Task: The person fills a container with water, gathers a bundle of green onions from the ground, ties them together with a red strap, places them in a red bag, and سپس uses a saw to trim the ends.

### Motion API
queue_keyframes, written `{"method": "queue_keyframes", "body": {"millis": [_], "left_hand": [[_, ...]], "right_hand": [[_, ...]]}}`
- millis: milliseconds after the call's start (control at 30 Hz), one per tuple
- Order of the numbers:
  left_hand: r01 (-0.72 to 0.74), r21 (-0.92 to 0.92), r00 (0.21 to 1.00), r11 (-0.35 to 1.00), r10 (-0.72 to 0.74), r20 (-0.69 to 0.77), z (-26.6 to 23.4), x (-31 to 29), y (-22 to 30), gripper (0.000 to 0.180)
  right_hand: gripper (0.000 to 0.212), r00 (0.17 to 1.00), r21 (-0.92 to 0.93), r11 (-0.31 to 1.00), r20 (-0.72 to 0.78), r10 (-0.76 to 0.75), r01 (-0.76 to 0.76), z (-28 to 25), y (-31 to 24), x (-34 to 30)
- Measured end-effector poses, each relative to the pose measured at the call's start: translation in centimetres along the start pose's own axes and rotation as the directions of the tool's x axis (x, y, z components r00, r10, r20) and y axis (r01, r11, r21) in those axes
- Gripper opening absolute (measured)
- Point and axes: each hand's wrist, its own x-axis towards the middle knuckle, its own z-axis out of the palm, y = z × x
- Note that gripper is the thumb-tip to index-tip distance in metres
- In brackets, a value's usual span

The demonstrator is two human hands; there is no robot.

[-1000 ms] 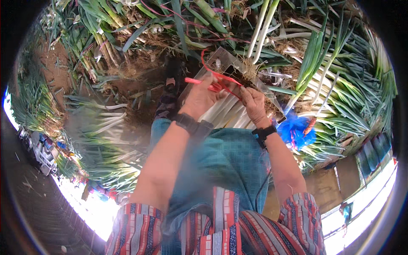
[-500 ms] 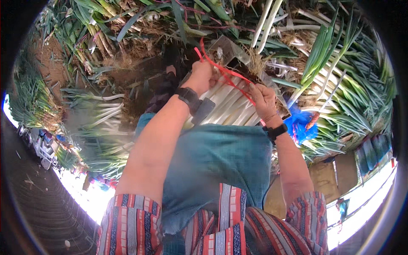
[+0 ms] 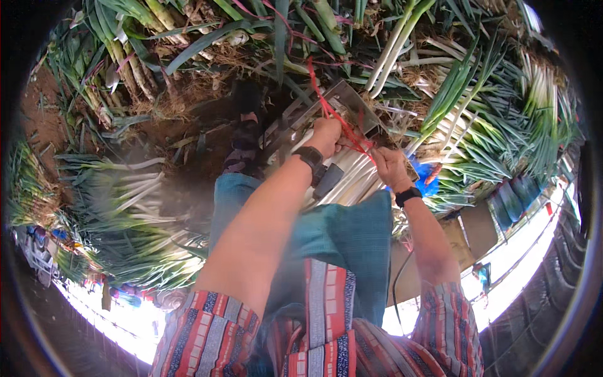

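A red plastic tie strip (image 3: 342,118) runs over a bundle of long green onions (image 3: 356,178), whose white stalks lie side by side in front of my lap. My left hand (image 3: 327,134) is closed on the strip, above the stalks, and a loose end sticks up beyond it. On the bundle's right side, my right hand (image 3: 391,166) pinches the other part of the strip. Between the two hands the strip crosses and bunches up. A metal stand (image 3: 345,94) with raised edges is under and beyond the bundle. My fingers and forearms partly hide the stalks.
More green onions lie in piles at the left (image 3: 135,188) and right (image 3: 468,135). Rooty bunches (image 3: 129,69) spread across the far side. Blue plastic (image 3: 427,182) sits beside my right wrist. A teal apron (image 3: 352,226) covers my lap. Brown soil (image 3: 44,110) shows at far left.
My hands have come closer together, and the red strip, earlier stretched in a wide cross over the stalks, is now gathered between them. The view has shifted.
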Motion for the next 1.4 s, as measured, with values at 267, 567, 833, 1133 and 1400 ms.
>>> {"method": "queue_keyframes", "body": {"millis": [267,567,833,1133,1400], "left_hand": [[0.055,-0.022,0.998,0.998,-0.055,0.038,-1.3,1.5,0.1,0.015],[0.037,-0.153,0.997,0.988,-0.026,0.073,-0.9,2.9,-1.2,0.013],[-0.741,0.425,0.628,0.52,0.761,0.164,1.2,-7.0,-5.6,0.019],[-0.307,0.293,0.919,0.905,0.362,-0.154,-0.7,0.7,-0.3,0.032],[-0.341,0.235,0.913,0.91,0.38,-0.15,-2.0,1.4,-1.0,0.026]], "right_hand": [[0.032,0.993,-0.069,0.992,0.06,0.105,-0.101,0.9,0.6,0.8],[0.023,0.998,-0.018,0.997,-0.003,0.07,-0.07,0.8,1.3,0.6],[0.027,0.998,0.025,1.0,-0.057,-0.008,0.01,-1.7,-4.4,-4.7],[0.031,0.993,-0.059,0.998,-0.116,0.005,-0.012,0.8,3.0,-1.6],[0.033,0.998,0.017,0.999,-0.047,-0.036,0.036,0.7,2.8,-1.2]]}}
